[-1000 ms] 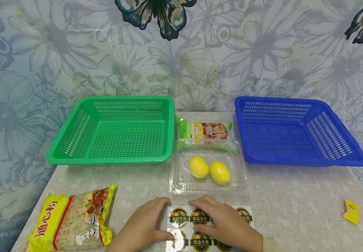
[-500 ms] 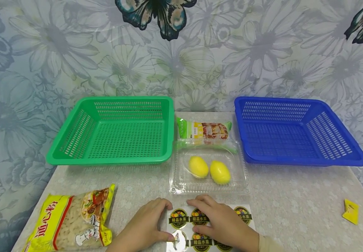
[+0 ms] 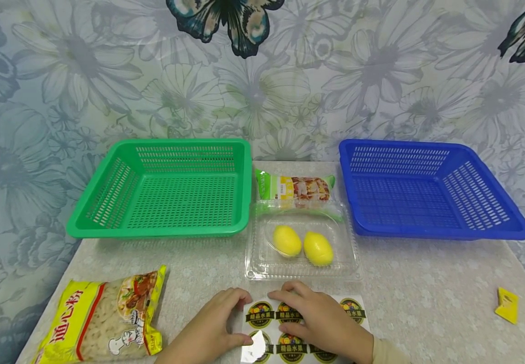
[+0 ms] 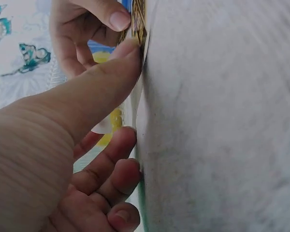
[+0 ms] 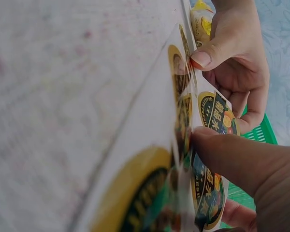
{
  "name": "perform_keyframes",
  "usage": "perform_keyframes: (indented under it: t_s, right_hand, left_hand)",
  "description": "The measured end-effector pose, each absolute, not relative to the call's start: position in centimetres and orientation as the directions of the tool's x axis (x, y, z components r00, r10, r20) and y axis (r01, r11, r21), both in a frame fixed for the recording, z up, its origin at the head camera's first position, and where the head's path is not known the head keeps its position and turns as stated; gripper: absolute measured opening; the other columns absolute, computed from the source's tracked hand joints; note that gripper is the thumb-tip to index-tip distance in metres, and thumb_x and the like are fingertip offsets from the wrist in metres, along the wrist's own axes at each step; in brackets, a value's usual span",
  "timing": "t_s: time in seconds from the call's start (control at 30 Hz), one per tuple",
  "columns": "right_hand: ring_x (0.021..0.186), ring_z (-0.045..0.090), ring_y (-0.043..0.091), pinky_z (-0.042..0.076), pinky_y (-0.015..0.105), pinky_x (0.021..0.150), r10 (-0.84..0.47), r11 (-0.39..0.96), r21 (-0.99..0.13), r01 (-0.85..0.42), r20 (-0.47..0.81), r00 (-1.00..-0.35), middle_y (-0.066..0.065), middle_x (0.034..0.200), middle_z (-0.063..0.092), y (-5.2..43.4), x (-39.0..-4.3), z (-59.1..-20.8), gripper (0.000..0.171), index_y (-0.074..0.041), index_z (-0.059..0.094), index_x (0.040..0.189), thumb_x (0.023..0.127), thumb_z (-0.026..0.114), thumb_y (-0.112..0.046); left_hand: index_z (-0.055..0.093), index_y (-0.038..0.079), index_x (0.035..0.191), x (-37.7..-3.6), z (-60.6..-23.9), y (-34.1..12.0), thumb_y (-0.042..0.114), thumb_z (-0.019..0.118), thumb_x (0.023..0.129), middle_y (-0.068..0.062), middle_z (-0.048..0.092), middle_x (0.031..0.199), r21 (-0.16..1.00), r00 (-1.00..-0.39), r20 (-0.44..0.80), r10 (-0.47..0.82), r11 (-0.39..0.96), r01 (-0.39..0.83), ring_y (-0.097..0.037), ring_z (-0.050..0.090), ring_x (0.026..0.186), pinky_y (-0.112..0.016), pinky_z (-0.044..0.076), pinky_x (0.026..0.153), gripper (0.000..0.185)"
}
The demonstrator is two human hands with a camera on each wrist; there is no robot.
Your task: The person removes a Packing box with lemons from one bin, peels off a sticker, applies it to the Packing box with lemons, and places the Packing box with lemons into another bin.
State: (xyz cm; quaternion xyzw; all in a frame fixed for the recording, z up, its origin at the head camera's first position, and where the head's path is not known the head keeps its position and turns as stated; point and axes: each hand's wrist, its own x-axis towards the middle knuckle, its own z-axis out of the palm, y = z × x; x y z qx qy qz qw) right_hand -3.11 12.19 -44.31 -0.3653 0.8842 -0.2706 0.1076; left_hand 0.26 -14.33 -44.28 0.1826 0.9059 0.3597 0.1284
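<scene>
A white sheet of round black-and-gold fruit stickers (image 3: 310, 323) is at the table's near edge, between both hands. My left hand (image 3: 210, 323) holds its left side, thumb on the front and index finger at the far left corner. My right hand (image 3: 323, 318) lies across the sheet and covers some stickers. Its thumb presses between two rows, and its fingers are curled toward the far edge. The right wrist view shows the right thumb (image 5: 217, 152) on the sheet, which looks bent there. Glare whitens a left sticker. Beyond the hands, two lemons (image 3: 318, 249) sit in a clear plastic box (image 3: 258, 270).
A green basket (image 3: 153, 232) stands back left, a blue basket (image 3: 426, 232) back right. A green-ended food packet (image 3: 296, 188) lies behind the box. At left is a yellow pasta bag (image 3: 107, 318); a small yellow packet (image 3: 508, 306) lies far right.
The fingers of both hands have shifted slightly at the sheet's far edge, the right ones a little to the left. Everything else stays in place.
</scene>
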Motion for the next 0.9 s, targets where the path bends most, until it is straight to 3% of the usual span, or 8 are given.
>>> perform_keyframes:
  t_s: [0.4, 0.63, 0.9]
  right_hand:
    - [0.071, 0.051, -0.006, 0.049, 0.017, 0.066, -0.716, 0.556, -0.575, -0.601, 0.037, -0.697, -0.010, 0.117, 0.056, 12.28, -3.30, -44.33, 0.049, -0.030, 0.058, 0.135, 0.089, 0.074, -0.037]
    - [0.062, 0.043, -0.008, 0.045, 0.015, 0.061, -0.701, 0.556, -0.609, -0.565, 0.021, -0.713, -0.012, 0.113, 0.055, 12.18, -3.12, -44.15, 0.047, -0.030, 0.059, 0.133, 0.089, 0.074, -0.036]
    - [0.065, 0.044, -0.006, 0.043, 0.014, 0.061, -0.688, 0.558, -0.633, -0.537, 0.010, -0.726, -0.014, 0.106, 0.054, 12.08, -2.95, -44.04, 0.043, -0.032, 0.062, 0.131, 0.090, 0.073, -0.036]
  left_hand:
    - [0.054, 0.029, 0.125, 0.31, -44.39, -14.31, 0.034, 0.085, 0.075, 0.016, 0.055, 0.107, 0.759, -0.902, -0.127, 0.412, 0.626, 0.179, -0.003, 0.049, 0.098, -0.027, 0.048, 0.086, 0.060]
    - [0.057, 0.029, 0.121, 0.19, -44.76, -14.41, 0.024, 0.085, 0.078, 0.008, 0.054, 0.098, 0.862, -0.894, -0.124, 0.432, 0.493, 0.119, -0.005, 0.048, 0.083, -0.021, 0.045, 0.072, 0.052]
    - [0.061, 0.024, 0.119, 0.32, -44.76, -14.26, 0.016, 0.084, 0.079, 0.002, 0.055, 0.095, 0.920, -0.897, -0.091, 0.433, 0.380, 0.090, -0.008, 0.050, 0.081, -0.020, 0.046, 0.070, 0.047]
